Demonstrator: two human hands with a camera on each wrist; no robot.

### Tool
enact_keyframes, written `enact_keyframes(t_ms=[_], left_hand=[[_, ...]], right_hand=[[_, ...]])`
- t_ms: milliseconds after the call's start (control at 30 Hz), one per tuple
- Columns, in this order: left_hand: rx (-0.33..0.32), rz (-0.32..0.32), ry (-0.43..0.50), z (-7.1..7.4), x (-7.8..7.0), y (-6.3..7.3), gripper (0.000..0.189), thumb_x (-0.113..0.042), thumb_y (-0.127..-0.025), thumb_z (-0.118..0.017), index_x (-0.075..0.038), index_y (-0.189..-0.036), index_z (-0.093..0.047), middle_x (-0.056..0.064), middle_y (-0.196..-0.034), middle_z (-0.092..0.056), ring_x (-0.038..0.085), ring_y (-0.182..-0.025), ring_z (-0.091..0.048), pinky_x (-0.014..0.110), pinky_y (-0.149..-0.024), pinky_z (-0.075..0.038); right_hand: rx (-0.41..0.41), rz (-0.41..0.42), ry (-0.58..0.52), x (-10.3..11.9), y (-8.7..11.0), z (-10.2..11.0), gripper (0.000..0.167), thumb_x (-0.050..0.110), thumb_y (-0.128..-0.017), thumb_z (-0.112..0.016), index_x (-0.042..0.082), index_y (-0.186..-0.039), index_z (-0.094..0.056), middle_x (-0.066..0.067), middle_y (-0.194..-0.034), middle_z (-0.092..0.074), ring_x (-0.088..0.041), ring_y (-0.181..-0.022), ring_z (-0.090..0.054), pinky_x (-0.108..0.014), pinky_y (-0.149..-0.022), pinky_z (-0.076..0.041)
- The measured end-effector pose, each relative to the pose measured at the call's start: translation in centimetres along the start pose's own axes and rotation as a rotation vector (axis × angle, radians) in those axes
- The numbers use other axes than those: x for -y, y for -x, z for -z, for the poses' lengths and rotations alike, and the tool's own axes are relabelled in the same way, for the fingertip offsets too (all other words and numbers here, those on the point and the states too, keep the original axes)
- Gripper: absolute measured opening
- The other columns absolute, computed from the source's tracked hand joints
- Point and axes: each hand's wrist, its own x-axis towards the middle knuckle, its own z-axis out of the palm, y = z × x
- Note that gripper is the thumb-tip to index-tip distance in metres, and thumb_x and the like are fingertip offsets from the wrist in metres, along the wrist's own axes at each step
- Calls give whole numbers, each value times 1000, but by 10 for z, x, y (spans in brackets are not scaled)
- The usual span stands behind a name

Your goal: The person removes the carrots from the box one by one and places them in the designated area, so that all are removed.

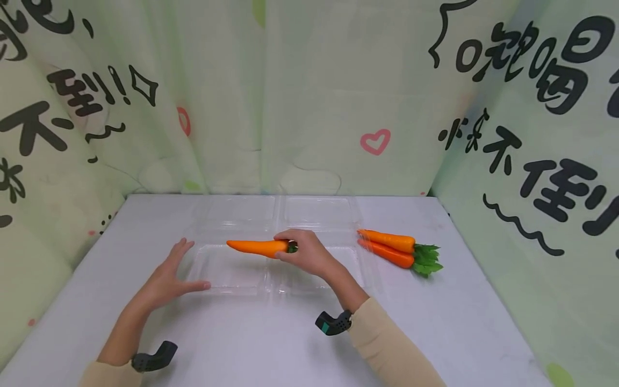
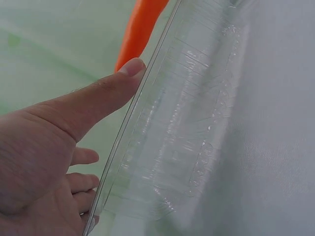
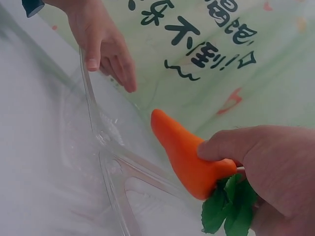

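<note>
My right hand (image 1: 309, 251) pinches an orange carrot (image 1: 253, 248) near its leafy end, thumb on one side. The carrot lies level over a clear plastic container (image 1: 232, 293), its tip pointing left. In the right wrist view its green leaves (image 3: 229, 204) hang below the fingers. My left hand (image 1: 166, 279) is at the container's left side, thumb stretched out along the near rim and fingers spread toward the back. Seen from the left wrist, the thumb tip is right at the rim and the other fingers are partly behind the clear wall.
Two more carrots (image 1: 387, 239) with green leaves lie side by side on the white table (image 1: 435, 322), right of the container. The container's clear lid (image 1: 237, 207) extends behind it. Pale green printed curtains (image 1: 309, 97) surround the table at the back and sides.
</note>
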Motion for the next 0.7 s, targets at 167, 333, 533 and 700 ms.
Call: enact_keyframes(t_ms=[167,333,533,700], left_hand=[[-4,-6,-6,-3,0,0,112,-48,-73,-80,-9,-155,-13,23,-162,-2,51,-144,-10,75,-106,-23],[-7,-15,-7,-1,-1,1,112,-47,-74,-80,-8,-155,-14,23,-161,-3,52,-144,-11,74,-107,-22],[-5,-6,-9,0,-1,3,112,-47,-74,-80,-7,-154,-13,25,-161,-2,53,-143,-12,74,-106,-24],[-12,-13,-6,0,-1,3,111,-46,-74,-80,-7,-154,-14,24,-161,-2,53,-143,-12,74,-106,-24]], right_hand=[[-18,-35,-22,-5,4,5,38,20,-88,-71,9,-124,-65,-5,-121,-66,-18,-97,-59,-30,-90,-56],[-34,-54,-35,-9,7,10,39,21,-88,-71,10,-125,-65,-4,-123,-66,-18,-98,-59,-32,-90,-56],[-60,-93,-45,-12,10,15,40,19,-87,-72,10,-126,-65,-5,-125,-65,-20,-99,-59,-35,-91,-56],[-82,-117,-38,-15,13,19,41,20,-87,-72,10,-126,-64,-5,-125,-65,-21,-100,-58,-35,-92,-55]])
